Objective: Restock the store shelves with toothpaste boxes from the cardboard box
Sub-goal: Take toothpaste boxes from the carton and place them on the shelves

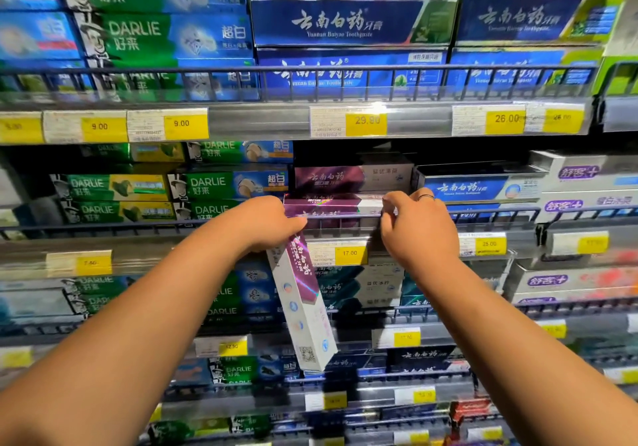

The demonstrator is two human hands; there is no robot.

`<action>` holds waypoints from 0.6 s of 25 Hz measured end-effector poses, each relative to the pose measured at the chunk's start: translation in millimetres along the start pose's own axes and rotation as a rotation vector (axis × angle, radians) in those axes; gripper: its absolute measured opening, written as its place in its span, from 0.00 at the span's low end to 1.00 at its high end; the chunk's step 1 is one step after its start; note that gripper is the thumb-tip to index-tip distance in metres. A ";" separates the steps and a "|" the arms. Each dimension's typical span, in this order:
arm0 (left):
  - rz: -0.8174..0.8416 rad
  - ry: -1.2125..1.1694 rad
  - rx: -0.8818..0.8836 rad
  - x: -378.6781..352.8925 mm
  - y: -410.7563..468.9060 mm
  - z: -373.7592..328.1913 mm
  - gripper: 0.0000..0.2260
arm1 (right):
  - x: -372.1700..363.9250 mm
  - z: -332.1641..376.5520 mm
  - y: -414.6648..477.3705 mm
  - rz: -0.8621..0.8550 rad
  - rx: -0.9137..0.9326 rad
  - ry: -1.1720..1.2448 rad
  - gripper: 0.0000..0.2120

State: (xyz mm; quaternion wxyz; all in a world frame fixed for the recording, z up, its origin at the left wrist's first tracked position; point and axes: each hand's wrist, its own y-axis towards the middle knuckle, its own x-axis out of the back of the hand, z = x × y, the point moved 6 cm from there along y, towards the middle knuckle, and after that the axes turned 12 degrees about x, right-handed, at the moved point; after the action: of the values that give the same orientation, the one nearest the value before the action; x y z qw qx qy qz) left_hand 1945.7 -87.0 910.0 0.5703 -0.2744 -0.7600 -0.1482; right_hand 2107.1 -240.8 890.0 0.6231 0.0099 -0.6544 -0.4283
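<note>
The middle shelf (145,255), wire-railed at its front, runs level with both hands. Between the left hand (266,221) and the right hand (417,228), purple boxes (328,178) lie stacked on it. Left of the left hand sit stacked green Darlie boxes (203,186); right of the right hand lies a blue box (480,188), then white boxes (583,183) with purple lettering. Above the hands, the upper shelf (262,122) carries green-and-blue Darlie boxes (155,34) and dark blue boxes (352,22). Below the hands, lower shelves (359,337) hold teal boxes (348,288), and yellow price tags (366,122) line the shelf edges
</note>
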 end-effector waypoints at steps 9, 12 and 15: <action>-0.091 0.160 -0.105 -12.5 -6.5 -2.3 0.25 | -2.6 10.1 -7.0 0.002 0.019 -0.073 0.15; -0.055 0.060 -0.119 -15.8 -6.9 1.4 0.30 | -3.3 8.9 -8.7 0.001 0.015 -0.012 0.15; -0.056 -0.216 -0.131 -15.2 -4.7 17.9 0.26 | -1.0 8.2 -14.2 -0.028 0.022 0.110 0.18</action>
State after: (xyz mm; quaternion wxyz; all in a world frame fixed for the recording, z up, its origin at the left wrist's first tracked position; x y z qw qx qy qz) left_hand 1931.9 -84.9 890.5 0.4617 -0.3039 -0.8130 -0.1829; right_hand 2093.2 -244.7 882.3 0.6517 0.0494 -0.6237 -0.4288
